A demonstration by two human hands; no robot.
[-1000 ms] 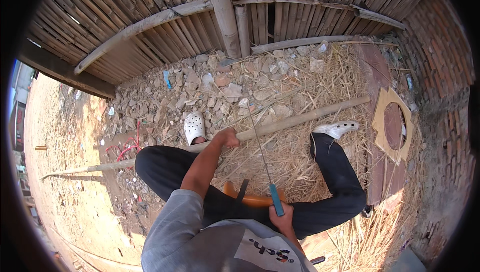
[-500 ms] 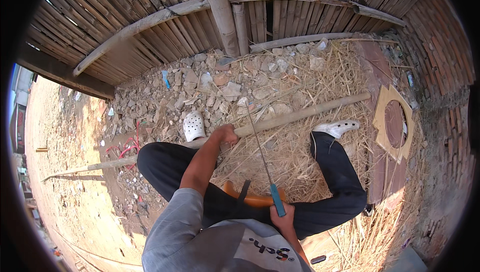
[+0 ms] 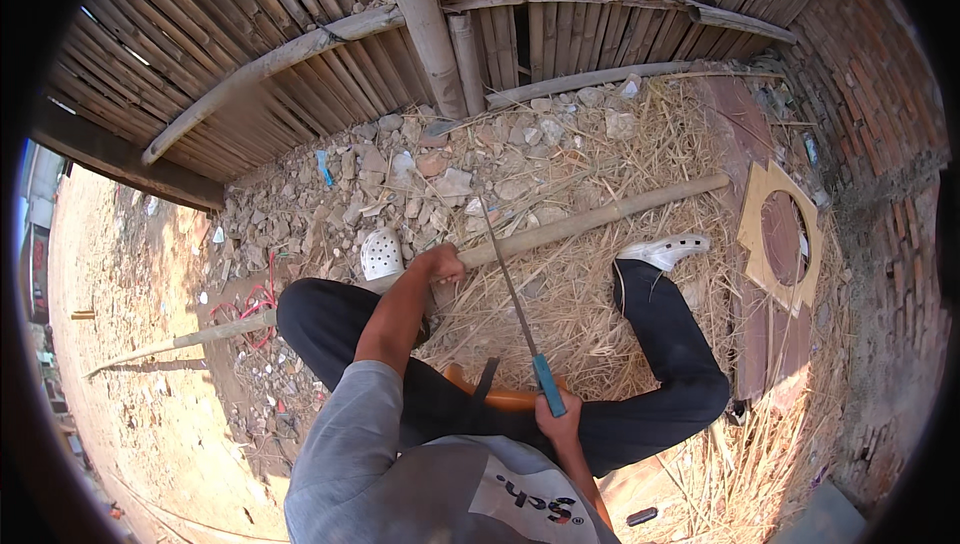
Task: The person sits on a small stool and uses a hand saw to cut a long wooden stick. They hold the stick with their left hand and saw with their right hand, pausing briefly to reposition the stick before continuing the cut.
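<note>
Head view: the left hand (image 3: 440, 262) is clenched around a long bamboo pole (image 3: 590, 219) that lies slanting across the straw-covered ground (image 3: 600, 314), over the person's legs. The right hand (image 3: 556, 422), close to the body, grips the blue handle of a thin saw (image 3: 512, 292), whose blade reaches forward and meets the pole just right of the left hand. White clogs (image 3: 381, 252) flank the pole.

The bamboo pole (image 3: 590, 222) looks pale, dry and matt, smooth along its length. Across the pole lies a saw (image 3: 515, 299) with a thin dull metal blade and a glossy blue plastic handle. Beneath the pole, straw (image 3: 590, 294) is coarse and brittle; beyond it, rubble (image 3: 440, 169) is rough and dusty.
</note>
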